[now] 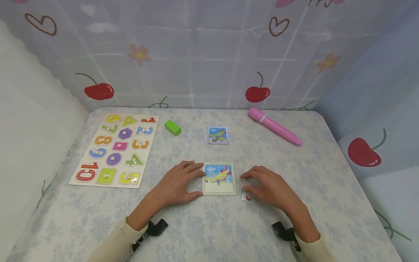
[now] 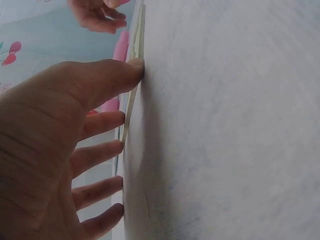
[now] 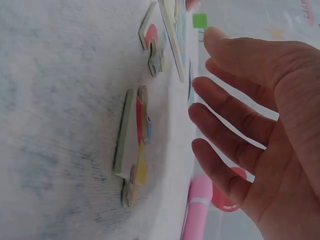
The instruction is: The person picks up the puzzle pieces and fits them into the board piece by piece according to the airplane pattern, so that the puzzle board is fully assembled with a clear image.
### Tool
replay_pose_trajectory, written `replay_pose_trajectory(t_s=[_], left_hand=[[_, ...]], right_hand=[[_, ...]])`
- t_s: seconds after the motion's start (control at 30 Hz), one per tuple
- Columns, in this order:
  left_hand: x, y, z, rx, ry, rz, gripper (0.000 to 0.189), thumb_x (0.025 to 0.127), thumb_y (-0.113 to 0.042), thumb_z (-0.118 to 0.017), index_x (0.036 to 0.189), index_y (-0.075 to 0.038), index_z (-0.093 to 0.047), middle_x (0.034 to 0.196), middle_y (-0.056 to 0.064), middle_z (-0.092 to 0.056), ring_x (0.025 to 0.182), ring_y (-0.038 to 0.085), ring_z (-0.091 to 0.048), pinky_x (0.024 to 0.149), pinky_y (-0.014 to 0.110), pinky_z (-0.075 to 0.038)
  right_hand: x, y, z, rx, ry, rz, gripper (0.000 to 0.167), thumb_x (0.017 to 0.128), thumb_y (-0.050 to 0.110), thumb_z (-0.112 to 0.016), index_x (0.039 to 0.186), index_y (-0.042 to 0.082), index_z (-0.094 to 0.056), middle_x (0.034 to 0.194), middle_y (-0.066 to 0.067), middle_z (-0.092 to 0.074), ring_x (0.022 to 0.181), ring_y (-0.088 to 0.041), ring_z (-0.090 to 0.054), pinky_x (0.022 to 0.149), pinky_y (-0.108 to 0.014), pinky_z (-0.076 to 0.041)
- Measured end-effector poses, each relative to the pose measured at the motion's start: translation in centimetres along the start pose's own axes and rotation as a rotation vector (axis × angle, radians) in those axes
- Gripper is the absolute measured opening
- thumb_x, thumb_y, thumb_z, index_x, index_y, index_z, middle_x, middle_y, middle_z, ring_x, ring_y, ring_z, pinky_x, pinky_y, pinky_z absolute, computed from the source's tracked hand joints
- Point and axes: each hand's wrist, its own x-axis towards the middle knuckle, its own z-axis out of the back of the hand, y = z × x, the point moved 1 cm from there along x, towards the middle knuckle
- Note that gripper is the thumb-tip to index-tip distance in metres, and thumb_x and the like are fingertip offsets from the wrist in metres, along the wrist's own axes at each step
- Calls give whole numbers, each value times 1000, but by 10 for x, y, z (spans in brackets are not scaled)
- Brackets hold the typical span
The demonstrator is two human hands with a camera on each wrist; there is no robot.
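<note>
A small jigsaw puzzle (image 1: 218,188) with a yellow airplane picture lies flat in its pale frame in front of the person; the lower strip of the frame is bare. My left hand (image 1: 178,183) rests at its left edge, thumb near the lower corner and fingertips along the side. To the right of the frame hovers my right hand (image 1: 271,187), fingers loosely bent, with nothing in its grasp. Beneath it a loose puzzle piece (image 1: 246,196) shows partly. The right wrist view reveals more: a larger piece (image 3: 128,137) and a smaller piece (image 3: 150,32) beside the frame.
Behind the puzzle lies a small airplane picture card (image 1: 218,135). A green block (image 1: 172,127) sits to its left, and a pink pen-shaped stick (image 1: 275,126) lies at the back right. A number-and-shape peg board (image 1: 127,163) occupies the left side.
</note>
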Motion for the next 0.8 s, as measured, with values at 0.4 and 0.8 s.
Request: replay_pose_trajectory(t_s=[0.4,0.8], left_hand=[[0,0,1,-4,-2,-5,62,91,-48,-85,144,-22,-69,163,4,-53,150,32,-47,113,56,-49],[-1,0,0,-1,-6,-4,62,91,-48,-85,144,-21,-69,162,4,-54,149,32,-48,112,56,-49]], right_hand=[[-20,2,-10,-20,29,13,32,85,32,-94,113,25,-81,114,11,-67,98,-9,-62,79,-34,-56],[-19,1,-18,-74,-44,112,25,84,27,-94,101,26,-76,115,9,-66,103,-11,-63,81,-36,-58]])
